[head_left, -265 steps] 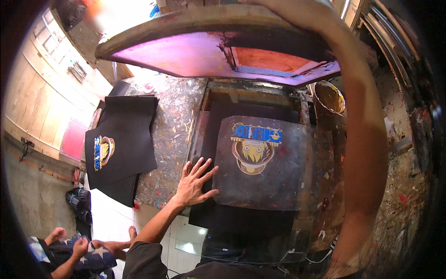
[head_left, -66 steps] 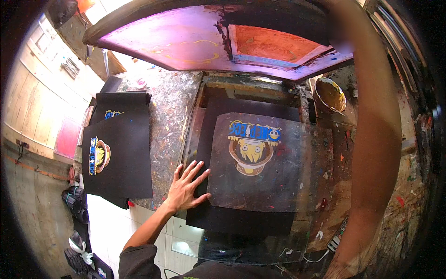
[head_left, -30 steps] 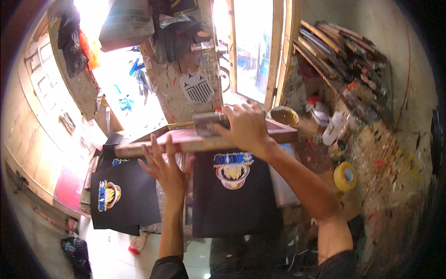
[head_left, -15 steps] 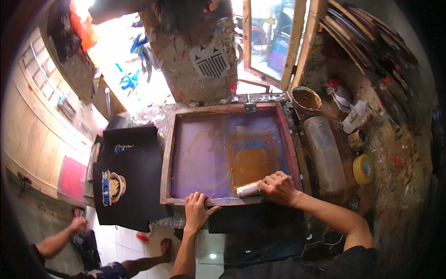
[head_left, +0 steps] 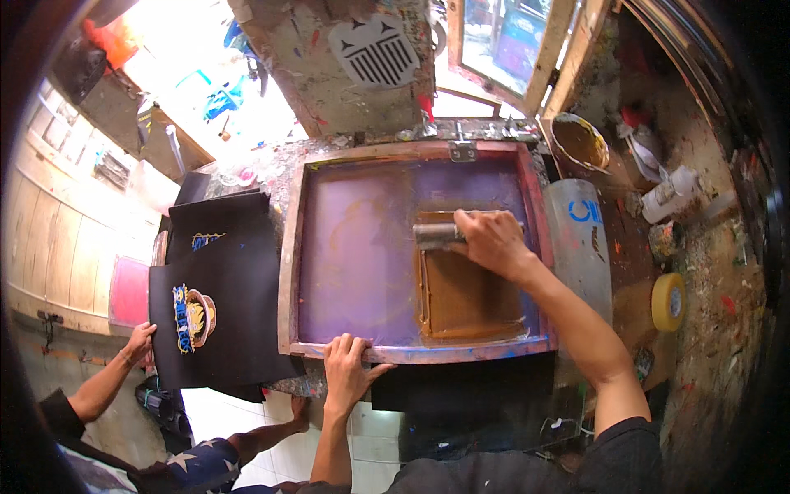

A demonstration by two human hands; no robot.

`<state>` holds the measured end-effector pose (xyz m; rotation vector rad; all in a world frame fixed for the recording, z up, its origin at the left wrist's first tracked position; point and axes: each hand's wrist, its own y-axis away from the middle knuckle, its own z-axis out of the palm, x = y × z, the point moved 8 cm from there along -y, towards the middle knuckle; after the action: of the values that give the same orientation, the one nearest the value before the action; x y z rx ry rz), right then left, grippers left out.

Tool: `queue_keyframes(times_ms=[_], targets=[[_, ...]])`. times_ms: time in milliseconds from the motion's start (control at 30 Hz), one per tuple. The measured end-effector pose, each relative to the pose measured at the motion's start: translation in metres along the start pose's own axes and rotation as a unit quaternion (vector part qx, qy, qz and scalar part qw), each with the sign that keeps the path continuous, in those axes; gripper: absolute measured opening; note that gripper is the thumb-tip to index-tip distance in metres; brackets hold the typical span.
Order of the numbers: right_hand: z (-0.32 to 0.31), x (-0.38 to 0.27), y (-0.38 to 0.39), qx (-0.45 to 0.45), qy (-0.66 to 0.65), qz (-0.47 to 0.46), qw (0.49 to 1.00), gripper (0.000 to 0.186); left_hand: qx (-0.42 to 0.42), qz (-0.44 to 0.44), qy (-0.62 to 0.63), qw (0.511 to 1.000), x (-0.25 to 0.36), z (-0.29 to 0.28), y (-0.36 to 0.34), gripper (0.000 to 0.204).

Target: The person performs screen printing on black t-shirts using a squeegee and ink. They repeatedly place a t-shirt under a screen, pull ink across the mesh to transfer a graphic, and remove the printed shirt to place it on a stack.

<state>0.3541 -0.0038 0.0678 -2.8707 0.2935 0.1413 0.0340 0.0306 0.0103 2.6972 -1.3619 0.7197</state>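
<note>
A screen printing frame [head_left: 290,247] lies flat, with purple mesh and brown ink [head_left: 469,296] in its right half. My right hand [head_left: 494,240] grips a metal squeegee [head_left: 432,235] over the upper part of that ink. My left hand [head_left: 352,366] has its fingers curled over the frame's front bar, thumb out to the right. Black material [head_left: 457,387] shows beneath the front edge; whatever else is under the screen is hidden. To the left lies a stack of black sheets [head_left: 226,329], printed with a colourful cartoon head.
A co-worker's hand [head_left: 144,336] is at the stack's left edge. Along the right are an ink bucket [head_left: 584,160], a translucent curved sheet [head_left: 576,288], yellow tape [head_left: 667,301] and a white bottle [head_left: 671,196]. A hinge clamp [head_left: 463,150] sits on the back bar; a wooden-framed window stands behind.
The raised screen has come down flat over the printed piece. My right hand took the squeegee and has moved it from the front toward the back. The co-worker's hand has reached up to the stack.
</note>
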Motion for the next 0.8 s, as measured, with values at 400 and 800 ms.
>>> queue_keyframes(times_ms=[400, 800], targets=[[-0.024, -0.082, 0.129, -0.048, 0.018, -0.009, 0.999, 0.042, -0.014, 0.041, -0.061, 0.997, 0.011, -0.013, -0.015, 0.055], [-0.252, -0.082, -0.003, 0.249, 0.096, 0.013, 0.964, 0.070, 0.449, 0.189, 0.011, 0.873, 0.141, -0.122, -0.054, 0.032]])
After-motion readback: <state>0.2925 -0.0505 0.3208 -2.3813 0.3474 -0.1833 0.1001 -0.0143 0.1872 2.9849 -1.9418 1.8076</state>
